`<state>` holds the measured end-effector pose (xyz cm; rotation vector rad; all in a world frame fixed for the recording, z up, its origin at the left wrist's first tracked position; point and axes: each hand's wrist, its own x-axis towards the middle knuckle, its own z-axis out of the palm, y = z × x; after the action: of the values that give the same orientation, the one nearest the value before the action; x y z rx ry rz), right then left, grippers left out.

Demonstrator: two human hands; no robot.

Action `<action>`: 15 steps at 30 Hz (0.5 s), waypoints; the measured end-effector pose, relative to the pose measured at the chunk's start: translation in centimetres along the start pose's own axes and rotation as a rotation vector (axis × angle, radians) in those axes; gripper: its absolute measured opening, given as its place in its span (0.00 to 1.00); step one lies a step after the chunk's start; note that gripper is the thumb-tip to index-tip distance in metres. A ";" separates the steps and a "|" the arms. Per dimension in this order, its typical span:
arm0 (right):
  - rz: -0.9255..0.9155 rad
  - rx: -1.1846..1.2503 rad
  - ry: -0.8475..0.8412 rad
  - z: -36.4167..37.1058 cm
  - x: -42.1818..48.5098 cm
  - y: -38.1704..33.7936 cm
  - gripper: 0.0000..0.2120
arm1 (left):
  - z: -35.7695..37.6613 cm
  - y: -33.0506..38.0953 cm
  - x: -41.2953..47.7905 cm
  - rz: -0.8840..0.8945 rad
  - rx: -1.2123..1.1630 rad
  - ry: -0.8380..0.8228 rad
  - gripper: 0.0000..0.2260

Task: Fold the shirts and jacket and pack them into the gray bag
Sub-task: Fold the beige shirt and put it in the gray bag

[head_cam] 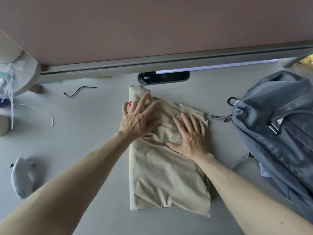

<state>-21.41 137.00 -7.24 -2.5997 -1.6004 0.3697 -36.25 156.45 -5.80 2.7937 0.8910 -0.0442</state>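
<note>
We press our left hand (138, 118) and right hand (189, 138), fingers spread flat, on the folded beige garment (166, 180), likely the jacket; the gray bag (277, 126) waits beside it, packing undone.

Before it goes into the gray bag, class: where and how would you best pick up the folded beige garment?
Probably by its two long side edges, one hand each side. The garment lies flat, a tall rectangle. Both hands, left and right, now press on its far half. Sliding fingers under both sides should keep the folds together. The bag sits to its right.
</note>
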 end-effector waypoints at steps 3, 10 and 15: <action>-0.004 -0.012 0.029 0.2 0.1 0.1 0.46 | 1.0 0.1 0.7 -0.049 -0.009 -0.145 0.38; 0.022 -0.026 0.021 1.0 0.1 0.3 0.47 | 1.0 -0.1 1.1 -0.060 -0.022 -0.205 0.44; 0.051 0.002 -0.142 -1.4 0.0 -0.7 0.43 | -0.4 2.5 -1.9 -0.142 -0.221 -0.178 0.36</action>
<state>-21.67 137.43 -5.76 -2.6722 -1.5746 0.5708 -36.33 153.46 -4.72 2.4762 0.9833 -0.2003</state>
